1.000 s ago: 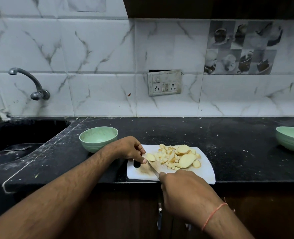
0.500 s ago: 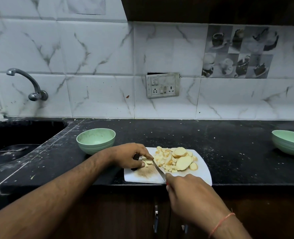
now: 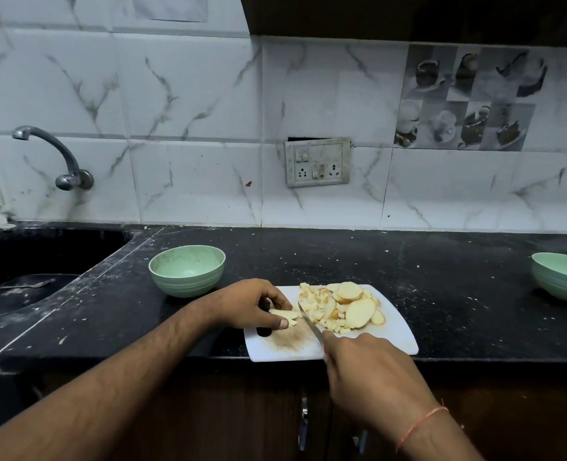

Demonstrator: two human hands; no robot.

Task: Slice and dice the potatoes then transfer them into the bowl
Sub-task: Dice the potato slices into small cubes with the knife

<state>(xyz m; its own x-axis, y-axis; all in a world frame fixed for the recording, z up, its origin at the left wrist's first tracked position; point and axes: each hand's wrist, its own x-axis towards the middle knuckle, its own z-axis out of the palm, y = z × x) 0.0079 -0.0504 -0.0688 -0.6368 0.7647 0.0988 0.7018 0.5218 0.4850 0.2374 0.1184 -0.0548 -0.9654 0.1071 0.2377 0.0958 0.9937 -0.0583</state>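
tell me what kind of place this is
Most likely a home kitchen. A wall tap hangs over a dark sink beside a black counter, and potato pieces lie on a white cutting board with a green bowl nearby.

Single head-worn wide-angle view, facing forward and down.
Looks from above the counter's front edge toward the tiled wall; cutting board near, low-centre; straight lines bow toward frame edges.
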